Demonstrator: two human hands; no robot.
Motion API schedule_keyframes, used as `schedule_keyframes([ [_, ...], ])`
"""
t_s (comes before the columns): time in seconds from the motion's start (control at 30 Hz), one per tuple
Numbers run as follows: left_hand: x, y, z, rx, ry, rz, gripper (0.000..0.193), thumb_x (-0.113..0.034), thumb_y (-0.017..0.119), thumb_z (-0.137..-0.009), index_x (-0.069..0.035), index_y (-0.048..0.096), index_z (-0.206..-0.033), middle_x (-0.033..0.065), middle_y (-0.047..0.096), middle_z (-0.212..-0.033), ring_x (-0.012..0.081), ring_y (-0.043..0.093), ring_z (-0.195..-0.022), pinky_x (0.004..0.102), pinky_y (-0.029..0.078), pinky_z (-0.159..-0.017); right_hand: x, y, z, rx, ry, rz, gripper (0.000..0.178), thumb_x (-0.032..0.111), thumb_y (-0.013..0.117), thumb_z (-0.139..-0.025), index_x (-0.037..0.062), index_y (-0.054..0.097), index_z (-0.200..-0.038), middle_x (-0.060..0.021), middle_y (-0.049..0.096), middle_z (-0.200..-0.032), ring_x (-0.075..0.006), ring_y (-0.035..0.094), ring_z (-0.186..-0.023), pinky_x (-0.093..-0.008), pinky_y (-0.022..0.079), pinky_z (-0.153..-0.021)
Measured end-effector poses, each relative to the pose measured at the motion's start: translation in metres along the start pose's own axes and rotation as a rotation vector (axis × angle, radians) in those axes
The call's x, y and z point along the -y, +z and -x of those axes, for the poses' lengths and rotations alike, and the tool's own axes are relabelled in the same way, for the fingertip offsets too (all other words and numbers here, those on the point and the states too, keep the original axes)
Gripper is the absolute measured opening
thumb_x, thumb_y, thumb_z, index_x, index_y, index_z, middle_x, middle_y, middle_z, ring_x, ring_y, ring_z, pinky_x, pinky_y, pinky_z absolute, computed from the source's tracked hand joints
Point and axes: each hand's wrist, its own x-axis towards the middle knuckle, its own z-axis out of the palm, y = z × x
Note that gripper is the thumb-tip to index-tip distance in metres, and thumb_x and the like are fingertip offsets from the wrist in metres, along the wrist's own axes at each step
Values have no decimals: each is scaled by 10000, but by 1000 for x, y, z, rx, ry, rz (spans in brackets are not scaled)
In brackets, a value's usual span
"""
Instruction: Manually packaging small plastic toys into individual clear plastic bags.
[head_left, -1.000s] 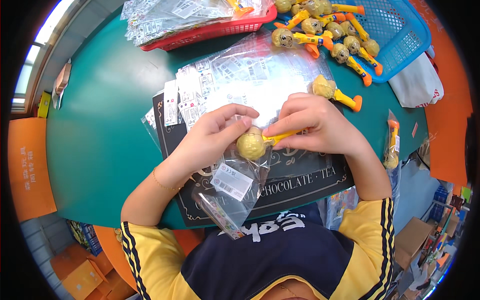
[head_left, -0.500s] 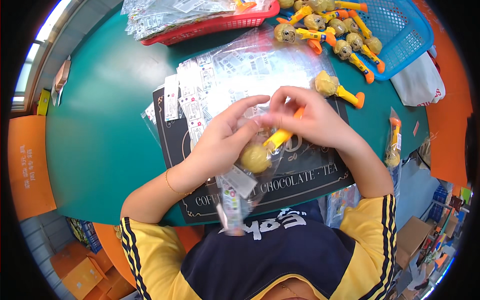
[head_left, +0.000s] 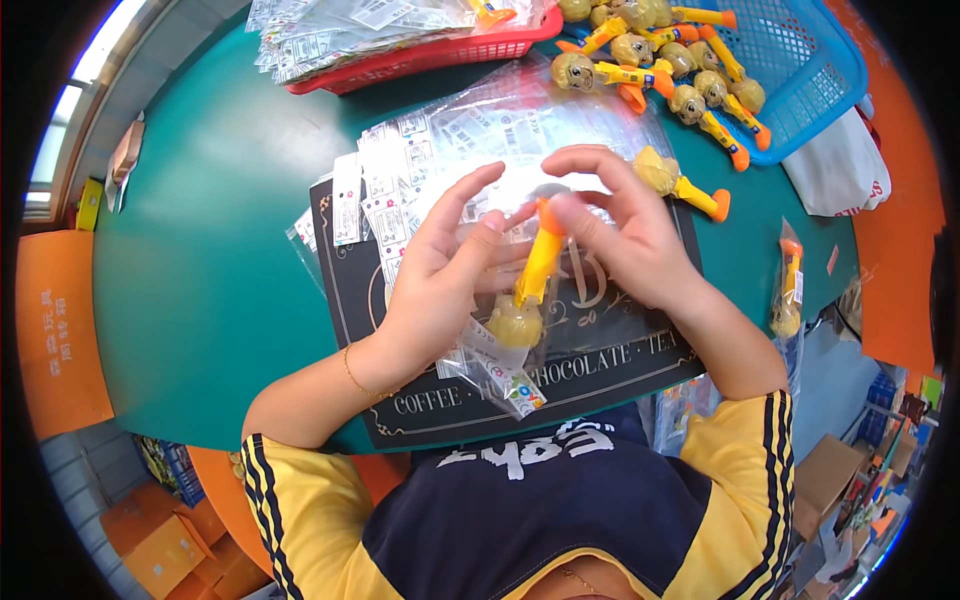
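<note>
Over the dark printed mat, a yellow-handled toy (head_left: 538, 268) with an orange end and a round golden head hangs head-down, tilted, inside a clear plastic bag (head_left: 515, 385) with printed paper at its lower end. My left hand (head_left: 435, 265) supports the bag and toy from the left, its thumb and forefinger apart and other fingers partly hidden behind. My right hand (head_left: 635, 235) has its thumb at the toy's orange end by the bag's mouth, its forefinger arched above. Beneath my hands lies a stack of clear bags with printed cards (head_left: 440, 150).
A red basket (head_left: 430, 62) heaped with bags stands at the far left. Similar toys lie in and before a blue basket (head_left: 815, 75) at the far right. One loose toy (head_left: 690, 185) is beside my right hand; a bagged toy (head_left: 788, 290) lies near the right edge.
The toy has swung more upright, its orange end now between my hands. My right fingers have spread from their pinch, and the bag's lower end has shifted right.
</note>
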Motion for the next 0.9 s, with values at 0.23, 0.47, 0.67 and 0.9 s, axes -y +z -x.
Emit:
schedule_keyframes([
  [0.23, 2, -6, -4, -68, 24, 39, 496, -181, 451, -979, -96, 245, -1423, 214, 477, -1295, 276, 559, -1122, 352, 516, -870, 7, -13, -5, 139, -296, 307, 296, 138, 722, -758, 13, 653, -1017, -114, 634, -993, -238, 564, -1008, -342, 438, -869],
  [0.47, 4, -3, -3, -64, 43, 101, 512, -176, 451, -979, -101, 231, -1435, 224, 409, -1356, 280, 539, -1151, 356, 505, -888, 11, -7, -1, 158, -350, 365, 350, 109, 769, -699, 31, 669, -1025, -61, 653, -975, -222, 555, -1001, -292, 475, -738],
  [0.67, 1, 2, 2, -72, 25, 135, 505, -194, 440, -984, -104, 238, -1438, 212, 372, -1393, 294, 467, -1228, 394, 444, -969, 3, -20, -4, 180, -193, 288, 255, 57, 733, -733, 41, 690, -984, -64, 652, -915, -179, 563, -879, -273, 460, -674],
  [0.9, 0, 1, 2, -83, -30, 181, 487, -213, 412, -993, -114, 247, -1440, 176, 368, -1407, 258, 454, -1241, 396, 423, -987, 8, -10, -6, 167, -405, 323, 384, 179, 784, -693, 46, 671, -1035, -66, 628, -947, -214, 561, -886, -332, 435, -791],
])
